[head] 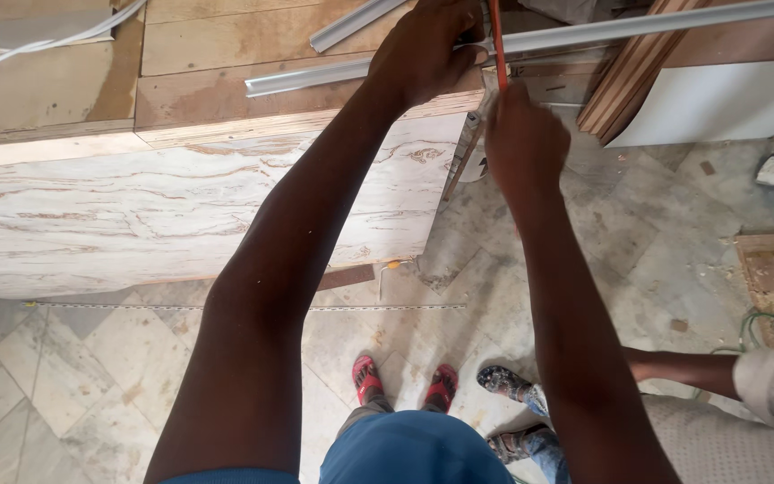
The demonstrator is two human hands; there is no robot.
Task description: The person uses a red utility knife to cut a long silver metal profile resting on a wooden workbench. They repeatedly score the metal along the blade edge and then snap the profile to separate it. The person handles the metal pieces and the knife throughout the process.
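My left hand [427, 49] presses down on a long silver metal profile [638, 29] that lies across the wooden bench top [226, 90], fingers curled over it. Just right of it and nearer me, my right hand [521, 134] is closed around the lower end of a thin red tool [497, 45]. The tool rises across the profile right beside my left hand. Its grip is hidden inside my fist. A second silver profile [351, 22] lies farther back on the bench.
A pale plywood panel [181, 206] fronts the bench. A long metal ruler [226, 306] lies on the tiled floor. Another person's patterned shoes [508, 385] and arm [674, 367] are at lower right, near my red sandals [369, 376]. Wooden strips [638, 67] lean at upper right.
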